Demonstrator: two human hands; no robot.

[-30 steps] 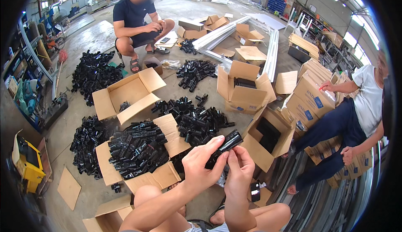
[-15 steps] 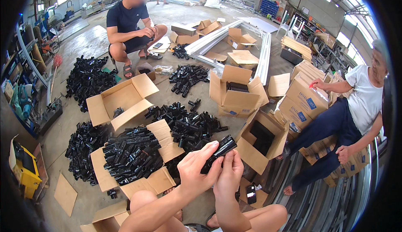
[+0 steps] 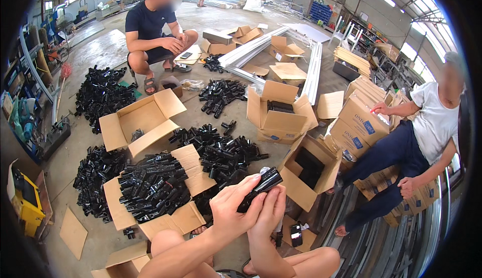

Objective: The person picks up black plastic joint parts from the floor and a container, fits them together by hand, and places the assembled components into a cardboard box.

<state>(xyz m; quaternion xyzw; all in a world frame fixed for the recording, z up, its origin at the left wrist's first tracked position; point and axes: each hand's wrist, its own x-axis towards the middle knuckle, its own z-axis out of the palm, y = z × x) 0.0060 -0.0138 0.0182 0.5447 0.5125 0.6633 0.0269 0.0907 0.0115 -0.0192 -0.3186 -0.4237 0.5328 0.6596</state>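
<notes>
Both my hands hold a glossy black tube-shaped part [image 3: 264,181] above my knees. My left hand [image 3: 232,203] is closed round its left side, thumb toward me. My right hand [image 3: 266,212] grips it from below with bent fingers, its wrist upright. The hands cover much of the part, so its lower end is hidden. Just beyond them lies a heap of similar black parts [image 3: 228,152]. To the left, an open cardboard box [image 3: 193,166] is heaped with more of them.
A co-worker [image 3: 155,32] squats at the far left; another person [image 3: 427,112] sits at the right by stacked cartons [image 3: 359,122]. Open boxes [image 3: 143,115] and more black heaps [image 3: 103,95] cover the floor. Metal bars [image 3: 361,248] and a phone [image 3: 296,235] lie at the right.
My hands still hold the black part, its position nearly the same. The view has shifted slightly. The squatting co-worker's head has turned, and a distant standing person has moved right.
</notes>
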